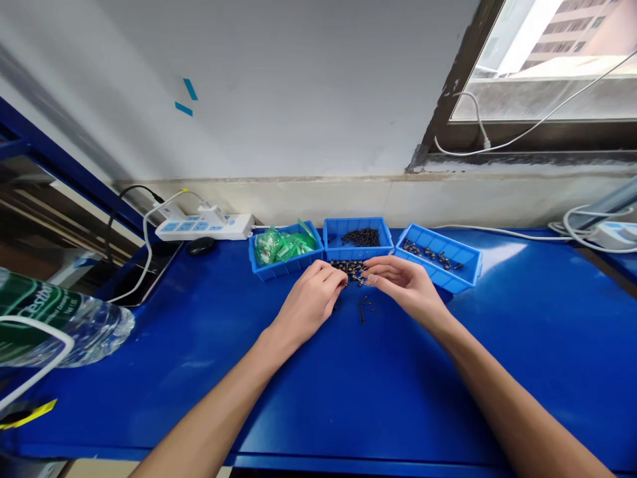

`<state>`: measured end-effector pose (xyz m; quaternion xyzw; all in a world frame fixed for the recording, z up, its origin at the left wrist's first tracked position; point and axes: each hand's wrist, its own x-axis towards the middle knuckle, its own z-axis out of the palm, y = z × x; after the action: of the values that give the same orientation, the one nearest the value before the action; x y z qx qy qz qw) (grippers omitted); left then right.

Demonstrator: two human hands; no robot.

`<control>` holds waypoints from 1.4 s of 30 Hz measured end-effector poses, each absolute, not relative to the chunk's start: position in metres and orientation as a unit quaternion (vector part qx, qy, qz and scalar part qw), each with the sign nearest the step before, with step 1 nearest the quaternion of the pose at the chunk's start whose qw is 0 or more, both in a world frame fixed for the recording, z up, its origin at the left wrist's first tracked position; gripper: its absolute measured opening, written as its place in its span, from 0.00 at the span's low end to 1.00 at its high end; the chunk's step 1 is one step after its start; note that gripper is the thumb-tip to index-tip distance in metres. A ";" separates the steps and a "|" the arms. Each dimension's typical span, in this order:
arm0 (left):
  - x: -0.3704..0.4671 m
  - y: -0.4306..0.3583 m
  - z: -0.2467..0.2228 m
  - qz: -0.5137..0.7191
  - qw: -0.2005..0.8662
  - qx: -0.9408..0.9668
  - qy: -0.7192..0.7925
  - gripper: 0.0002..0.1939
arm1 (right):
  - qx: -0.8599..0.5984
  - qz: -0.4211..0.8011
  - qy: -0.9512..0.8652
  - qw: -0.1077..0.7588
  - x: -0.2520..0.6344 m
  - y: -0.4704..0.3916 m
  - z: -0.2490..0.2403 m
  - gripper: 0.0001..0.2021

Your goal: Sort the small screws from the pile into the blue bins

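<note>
Several small dark metal parts [351,267] lie in a pile on the blue table between my hands. My left hand [314,295] is at the left side of the pile, fingers pressed together; what they hold, if anything, is too small to name. At the right side, my right hand [405,285] has its fingers curved and the thumb apart, with nothing visible in it. A few thin dark screws [364,309] lie on the table nearer to me. Behind the pile stands a blue bin [355,253] of dark screws.
A blue bin [282,269] with green-and-white bags stands left, another [460,284] with metal parts right. Farther left are a white power strip [231,227], a black round object [201,246] and a large bottle [94,328]. Cables run along the wall.
</note>
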<state>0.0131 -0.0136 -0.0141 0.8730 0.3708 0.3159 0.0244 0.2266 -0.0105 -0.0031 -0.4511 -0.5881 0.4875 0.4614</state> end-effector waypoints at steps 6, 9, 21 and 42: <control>0.014 -0.016 -0.009 0.411 0.049 0.839 0.352 0.04 | -0.410 0.538 -0.611 0.410 0.220 -0.016 -0.001 0.17; 0.014 -0.018 -0.007 0.393 0.075 0.839 0.370 0.06 | -0.410 0.558 -0.593 0.412 0.219 -0.016 -0.002 0.16; 0.005 -0.016 -0.001 0.184 0.067 0.900 0.388 0.11 | -0.411 0.515 -0.540 0.524 0.226 -0.016 -0.004 0.41; 0.011 -0.020 -0.003 0.360 0.118 0.853 0.359 0.10 | -0.434 0.536 -0.589 0.421 0.225 -0.013 -0.001 0.13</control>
<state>0.0108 -0.0198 -0.0034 0.8531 0.3586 0.3602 0.1180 0.2252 -0.0133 -0.0008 -0.4337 -0.5894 0.5358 0.4212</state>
